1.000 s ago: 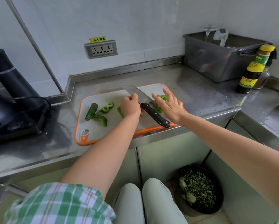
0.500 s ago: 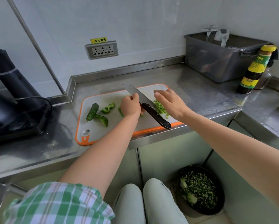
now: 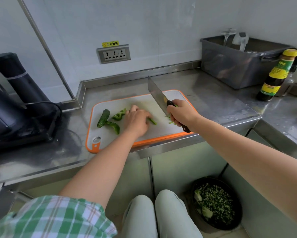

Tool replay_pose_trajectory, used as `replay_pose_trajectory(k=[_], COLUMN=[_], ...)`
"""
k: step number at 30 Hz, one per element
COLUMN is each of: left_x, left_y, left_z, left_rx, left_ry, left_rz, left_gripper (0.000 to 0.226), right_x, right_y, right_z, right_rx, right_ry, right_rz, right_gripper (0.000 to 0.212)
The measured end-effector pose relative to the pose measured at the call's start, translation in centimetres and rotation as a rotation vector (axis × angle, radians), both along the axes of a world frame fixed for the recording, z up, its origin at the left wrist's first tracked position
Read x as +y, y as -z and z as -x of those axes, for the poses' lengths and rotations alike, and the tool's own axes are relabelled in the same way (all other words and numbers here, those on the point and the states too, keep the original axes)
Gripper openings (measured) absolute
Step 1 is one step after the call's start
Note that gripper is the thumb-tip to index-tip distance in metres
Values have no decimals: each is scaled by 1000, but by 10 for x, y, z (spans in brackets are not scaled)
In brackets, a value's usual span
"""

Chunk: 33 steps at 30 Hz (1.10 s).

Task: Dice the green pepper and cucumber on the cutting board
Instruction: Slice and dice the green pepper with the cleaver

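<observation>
A white cutting board [image 3: 109, 136] with an orange rim lies on the steel counter. On its left part lie a dark cucumber piece [image 3: 103, 117] and two green pepper pieces [image 3: 118, 115], [image 3: 114, 127]. My left hand [image 3: 137, 120] rests on a green pepper strip [image 3: 152, 121] in the board's middle. My right hand [image 3: 183, 113] grips the black handle of a cleaver [image 3: 157, 94], whose blade is raised and points away. Diced pepper bits [image 3: 172, 122] lie partly hidden under my right hand.
A black appliance [image 3: 15, 103] with a cable stands on the left. At the back right are a grey tub [image 3: 238, 66] and a dark sauce bottle [image 3: 275, 76]. On the floor below sits a black bowl [image 3: 216, 203] of chopped greens. My knees show at the bottom.
The cleaver lay flat on the board with my right hand beside it. Now my right hand holds its handle and has lifted the blade. My left hand has stayed on the pepper strip.
</observation>
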<state>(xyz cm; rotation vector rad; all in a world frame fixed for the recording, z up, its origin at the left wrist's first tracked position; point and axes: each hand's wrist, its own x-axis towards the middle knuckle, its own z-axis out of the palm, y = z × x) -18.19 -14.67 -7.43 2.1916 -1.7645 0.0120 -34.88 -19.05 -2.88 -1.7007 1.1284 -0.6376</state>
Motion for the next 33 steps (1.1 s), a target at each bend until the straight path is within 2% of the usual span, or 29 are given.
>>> replay_pose_trajectory(k=[3, 7, 11, 15, 18, 23, 29, 33], left_x=[-1, 3, 15, 23, 23, 17, 7, 6], left_y=[5, 6, 5, 12, 9, 5, 9, 9], left_z=[3, -8, -25, -37, -39, -35, -18, -15], left_rx=[-50, -140, -142, -119, -81, -127, -114, -53], left_ry=[-26, -124, -291, -200, -201, -171, -2, -87], left_rz=[79, 186, 103, 2, 11, 27, 72, 96], left_gripper=[28, 28, 31, 37, 36, 36, 41, 43], right_x=[2, 4, 14, 22, 20, 14, 11, 18], right_y=[4, 4, 2, 7, 10, 8, -1, -1], right_z=[-3, -7, -13, -20, -18, -10, -13, -16], right_rx=[-13, -13, 37, 107, 134, 178, 267, 341], right_ry=[4, -10, -90, -127, -85, -59, -121, -144], right_rz=[-32, -64, -103, -111, -85, -51, -68, 16], right_gripper=[7, 11, 19, 9, 10, 9, 11, 14])
